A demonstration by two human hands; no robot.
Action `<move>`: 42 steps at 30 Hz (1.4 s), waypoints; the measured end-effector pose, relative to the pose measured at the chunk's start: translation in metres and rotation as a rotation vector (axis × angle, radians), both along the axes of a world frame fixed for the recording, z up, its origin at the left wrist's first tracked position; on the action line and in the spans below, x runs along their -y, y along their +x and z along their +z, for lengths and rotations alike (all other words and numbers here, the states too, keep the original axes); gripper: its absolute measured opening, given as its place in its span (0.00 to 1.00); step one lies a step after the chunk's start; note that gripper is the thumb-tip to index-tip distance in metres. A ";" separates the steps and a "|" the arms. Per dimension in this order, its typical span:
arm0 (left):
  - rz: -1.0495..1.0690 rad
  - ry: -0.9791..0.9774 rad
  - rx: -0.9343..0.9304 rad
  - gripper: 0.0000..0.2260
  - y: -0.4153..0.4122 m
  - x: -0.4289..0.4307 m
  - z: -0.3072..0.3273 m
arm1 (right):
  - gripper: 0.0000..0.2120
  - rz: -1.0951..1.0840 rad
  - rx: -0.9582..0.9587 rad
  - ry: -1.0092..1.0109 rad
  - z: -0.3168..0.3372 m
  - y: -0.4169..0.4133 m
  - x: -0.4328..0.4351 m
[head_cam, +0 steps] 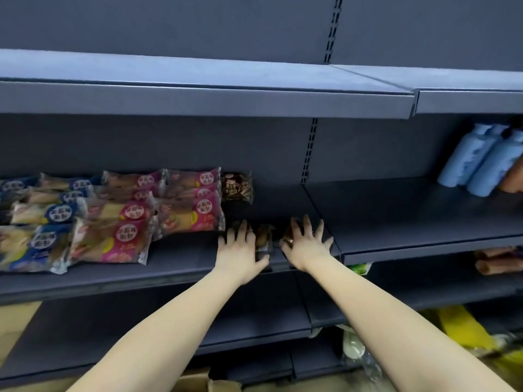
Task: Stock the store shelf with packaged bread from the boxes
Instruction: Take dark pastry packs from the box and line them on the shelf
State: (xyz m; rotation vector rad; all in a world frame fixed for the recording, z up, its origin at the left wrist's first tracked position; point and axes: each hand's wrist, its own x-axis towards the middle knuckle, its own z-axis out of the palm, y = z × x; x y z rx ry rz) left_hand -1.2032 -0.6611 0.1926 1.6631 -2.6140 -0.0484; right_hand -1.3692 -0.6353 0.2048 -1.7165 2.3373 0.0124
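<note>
Bread packs (264, 237), small and dark brown, are sitting at the front edge of the middle shelf (283, 205), a flat matte dark-grey metal board. Glossy clear film is wrapping rounded loaves; blur is smearing them, so the count under the palms is not readable.

Left hand (240, 251) is lying palm-down on them, its fingers (243, 229) straight and spread wide, thumb sticking out right along the shelf lip. Right hand (307, 246) is pressing flat on the neighbouring pack, its fingers (307, 222) fanned apart too. Neither hand is pinching anything.

Rear pack (237, 188), same dark type, squarish with white print, is standing near the back panel, well apart from the hands.

Pink-label bags (192, 213), oblong pillow shapes in crinkly film, are lying in overlapping rows just left of the left hand. Blue-label bags (42, 222) of the same shape are filling the far left.

Upper shelf (198, 97) is showing the same grey sheet metal with a folded front lip. Slotted upright (310, 151) is running down the back panel between bays.

Pale blue bottles (478, 162), smooth cylinders, are leaning in the right bay. Cardboard box (198, 383), with its brown flaps open, is showing at the bottom edge. Yellow packaging (464, 332) is blurring at lower right.
</note>
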 end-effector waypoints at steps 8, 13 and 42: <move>-0.048 -0.067 -0.088 0.23 0.009 0.005 0.001 | 0.28 0.062 -0.122 -0.083 0.013 0.003 0.010; -0.114 -0.196 -0.138 0.17 0.028 0.003 0.013 | 0.28 0.162 -0.121 -0.167 0.025 0.022 0.013; -0.059 -0.162 -0.027 0.13 0.079 0.012 0.024 | 0.42 0.391 -0.195 -0.106 0.029 0.066 0.041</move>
